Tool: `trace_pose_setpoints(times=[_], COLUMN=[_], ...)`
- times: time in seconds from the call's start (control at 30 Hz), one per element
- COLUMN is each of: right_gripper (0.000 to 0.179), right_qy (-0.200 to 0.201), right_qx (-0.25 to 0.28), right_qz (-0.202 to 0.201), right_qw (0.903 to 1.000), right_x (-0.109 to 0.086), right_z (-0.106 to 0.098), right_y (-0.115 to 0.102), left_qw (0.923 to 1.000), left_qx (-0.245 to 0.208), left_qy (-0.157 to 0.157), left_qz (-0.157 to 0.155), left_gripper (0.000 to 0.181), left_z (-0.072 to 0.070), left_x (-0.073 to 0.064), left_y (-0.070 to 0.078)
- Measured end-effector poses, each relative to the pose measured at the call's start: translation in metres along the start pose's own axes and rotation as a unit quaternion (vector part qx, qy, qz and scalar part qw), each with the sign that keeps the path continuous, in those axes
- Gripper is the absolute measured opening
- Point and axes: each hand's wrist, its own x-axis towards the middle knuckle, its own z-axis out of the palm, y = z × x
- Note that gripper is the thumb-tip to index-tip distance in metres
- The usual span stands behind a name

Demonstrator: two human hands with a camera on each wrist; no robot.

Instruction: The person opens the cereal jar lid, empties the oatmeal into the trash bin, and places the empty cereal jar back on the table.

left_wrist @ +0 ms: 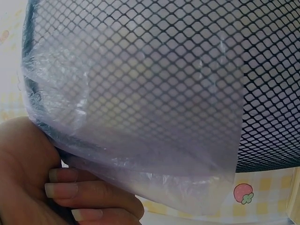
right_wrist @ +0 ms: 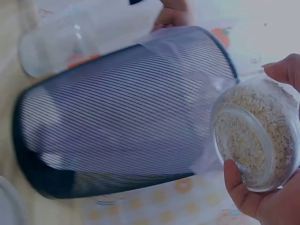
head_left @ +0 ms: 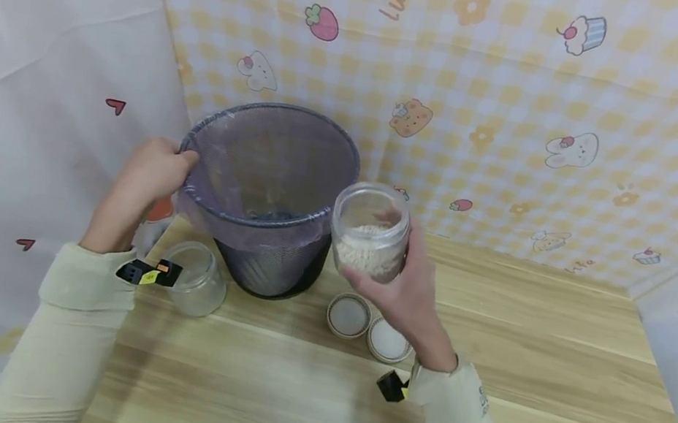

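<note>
My left hand (head_left: 154, 171) grips the rim of a dark mesh trash bin (head_left: 263, 270), thumb over the edge and fingers curled underneath. A thin purplish plastic liner (left_wrist: 154, 145) is folded over that rim. At the bin's right side, my right hand (head_left: 409, 289) holds a clear jar (head_left: 343, 238) around its side. Pale oat flakes (right_wrist: 243, 136) fill its lower part. The jar has no lid and leans slightly; whether it touches the rim, I cannot tell. Something dark lies at the bin's bottom, too unclear to name.
Another clear jar (head_left: 202, 295), lidless, stands left of the bin, below my left wrist. Two round lids (head_left: 349, 315) lie on the wooden table (head_left: 255, 405) under my right forearm. Patterned cloth (head_left: 501, 67) hangs behind and on both sides.
</note>
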Motion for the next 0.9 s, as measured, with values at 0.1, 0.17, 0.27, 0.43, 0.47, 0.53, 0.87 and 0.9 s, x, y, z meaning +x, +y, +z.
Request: trace_pose_setpoints(times=[0.1, 0.17, 0.27, 0.43, 0.47, 0.53, 0.87, 0.9], right_gripper=[0.088, 0.088, 0.086, 0.088, 0.089, 0.09, 0.087, 0.086], right_qy=[0.008, 0.014, 0.02, 0.026, 0.027, 0.03, 0.041, 0.038], right_qx=[-0.007, -0.015, -0.027, -0.055, -0.055, -0.054, -0.08, -0.082], right_qz=[-0.007, -0.009, -0.011, -0.004, -0.001, 0.004, -0.011, -0.014], right_qw=[0.9999, 0.9997, 0.9994, 0.9981, 0.9981, 0.9981, 0.9959, 0.9958], right_x=[0.015, 0.024, 0.035, 0.048, 0.05, 0.053, 0.07, 0.071], right_z=[-0.005, -0.007, -0.008, -0.006, -0.005, -0.004, 0.002, 0.002], right_y=[-0.008, -0.012, -0.017, -0.023, -0.023, -0.024, -0.031, -0.031], left_qw=[1.0, 1.0, 1.0, 1.0, 1.0, 1.0, 0.9999, 0.9999], left_qx=[0.005, 0.004, 0.004, 0.005, 0.003, -0.001, -0.011, -0.012], left_qy=[-0.003, -0.006, -0.006, -0.004, -0.002, -0.001, 0.001, 0.001], left_qz=[0.003, 0.003, 0.001, -0.001, -0.002, -0.002, -0.003, -0.004], left_gripper=[0.041, 0.041, 0.041, 0.039, 0.039, 0.039, 0.038, 0.038], left_z=[0.001, 0.002, 0.002, 0.002, 0.002, 0.002, 0.002, 0.002], left_x=[0.001, 0.002, 0.003, 0.003, 0.003, 0.003, 0.004, 0.004], left_y=[0.001, 0.001, 0.001, 0.001, 0.0, 0.0, -0.002, -0.003])
